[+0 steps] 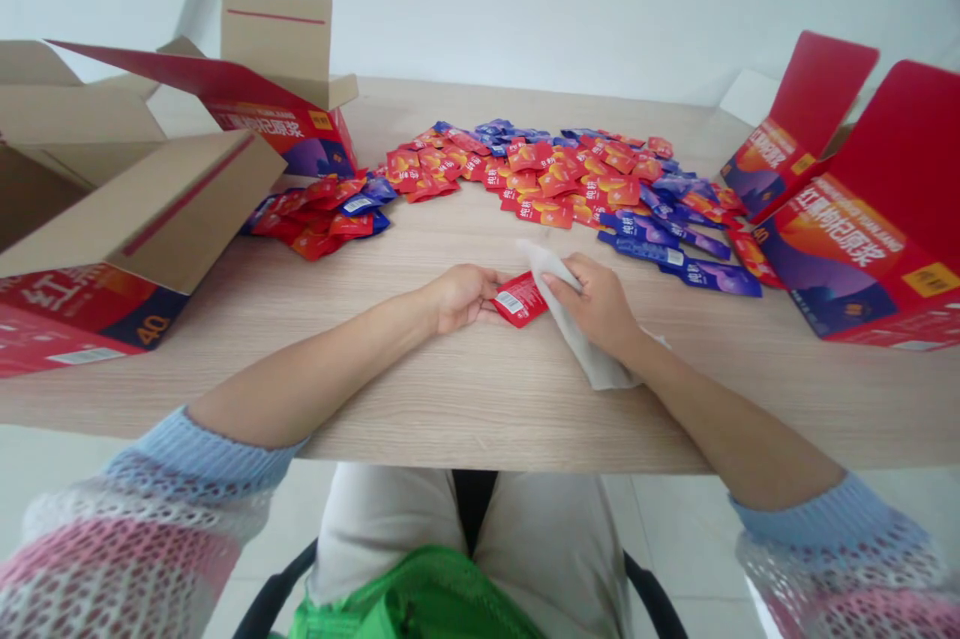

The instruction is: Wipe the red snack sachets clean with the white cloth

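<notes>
My left hand (459,297), fingers pressed together, touched the slick red sachet (519,300); my right hand (596,304) pinched a soft white wipe (581,331) (crinkled, papery).

Left hand (459,299) palm down, fingers pointing right. Right hand (592,307) back up, fingers curled toward left, just apart. Left forearm (315,381), right forearm (720,419) bare, angled inward from near side.

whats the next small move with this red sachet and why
Probably wipe the red sachet with the white wipe in your right hand: your left hand seems to pin the sachet to the wooden table, and the wipe sits right at its edge.
</notes>
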The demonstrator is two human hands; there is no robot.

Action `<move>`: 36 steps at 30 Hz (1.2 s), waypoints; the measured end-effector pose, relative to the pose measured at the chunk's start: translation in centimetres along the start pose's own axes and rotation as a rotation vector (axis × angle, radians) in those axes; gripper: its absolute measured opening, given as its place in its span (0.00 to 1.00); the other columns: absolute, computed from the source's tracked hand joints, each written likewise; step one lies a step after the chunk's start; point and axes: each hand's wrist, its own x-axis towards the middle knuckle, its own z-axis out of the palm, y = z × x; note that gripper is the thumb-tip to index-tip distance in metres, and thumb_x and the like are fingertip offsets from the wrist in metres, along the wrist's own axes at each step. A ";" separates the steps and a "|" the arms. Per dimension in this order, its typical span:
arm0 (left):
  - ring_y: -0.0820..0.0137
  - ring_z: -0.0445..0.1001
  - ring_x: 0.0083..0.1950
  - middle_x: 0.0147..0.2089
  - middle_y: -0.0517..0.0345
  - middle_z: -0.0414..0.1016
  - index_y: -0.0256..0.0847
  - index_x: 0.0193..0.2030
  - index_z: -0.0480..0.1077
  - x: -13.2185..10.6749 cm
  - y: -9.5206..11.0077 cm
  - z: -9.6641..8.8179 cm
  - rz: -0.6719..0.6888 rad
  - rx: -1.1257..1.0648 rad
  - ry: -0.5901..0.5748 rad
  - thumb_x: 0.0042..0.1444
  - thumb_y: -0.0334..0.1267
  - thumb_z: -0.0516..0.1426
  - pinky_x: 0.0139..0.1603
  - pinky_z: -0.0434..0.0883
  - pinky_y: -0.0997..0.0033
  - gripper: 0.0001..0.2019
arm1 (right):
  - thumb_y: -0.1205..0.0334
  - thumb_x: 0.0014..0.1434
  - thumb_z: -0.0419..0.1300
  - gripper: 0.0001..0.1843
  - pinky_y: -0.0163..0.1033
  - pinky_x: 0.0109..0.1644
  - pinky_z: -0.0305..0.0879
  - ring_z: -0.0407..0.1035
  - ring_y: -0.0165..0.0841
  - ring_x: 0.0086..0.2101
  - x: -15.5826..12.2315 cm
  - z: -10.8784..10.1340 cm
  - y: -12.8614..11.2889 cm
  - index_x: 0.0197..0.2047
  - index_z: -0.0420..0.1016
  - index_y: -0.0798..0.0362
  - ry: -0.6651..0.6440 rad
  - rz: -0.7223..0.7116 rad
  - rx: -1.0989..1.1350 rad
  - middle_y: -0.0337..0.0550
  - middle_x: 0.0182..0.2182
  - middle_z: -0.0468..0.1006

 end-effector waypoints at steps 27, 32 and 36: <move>0.64 0.81 0.31 0.33 0.43 0.80 0.26 0.44 0.74 -0.6 0.3 0.0 0.013 0.038 0.048 0.53 0.16 0.48 0.33 0.79 0.68 0.17 | 0.59 0.54 0.58 0.07 0.36 0.32 0.54 0.66 0.33 0.29 1.8 -4.1 5.0 0.32 0.75 0.53 -0.373 0.053 -0.165 0.39 0.28 0.75; 0.65 0.80 0.29 0.32 0.45 0.80 0.27 0.41 0.75 -0.3 -0.1 0.3 0.045 0.029 0.086 0.51 0.15 0.50 0.30 0.79 0.69 0.17 | 0.64 0.54 0.53 0.06 0.37 0.33 0.57 0.66 0.34 0.30 1.3 -3.3 3.1 0.29 0.69 0.53 0.007 0.118 -0.085 0.40 0.27 0.73; 0.64 0.80 0.30 0.32 0.44 0.80 0.27 0.39 0.74 0.1 -0.3 0.3 0.054 0.026 0.059 0.47 0.14 0.50 0.32 0.79 0.68 0.16 | 0.60 0.62 0.50 0.10 0.40 0.40 0.65 0.70 0.37 0.35 -0.5 -1.7 -1.4 0.38 0.71 0.52 0.046 0.055 0.091 0.43 0.33 0.77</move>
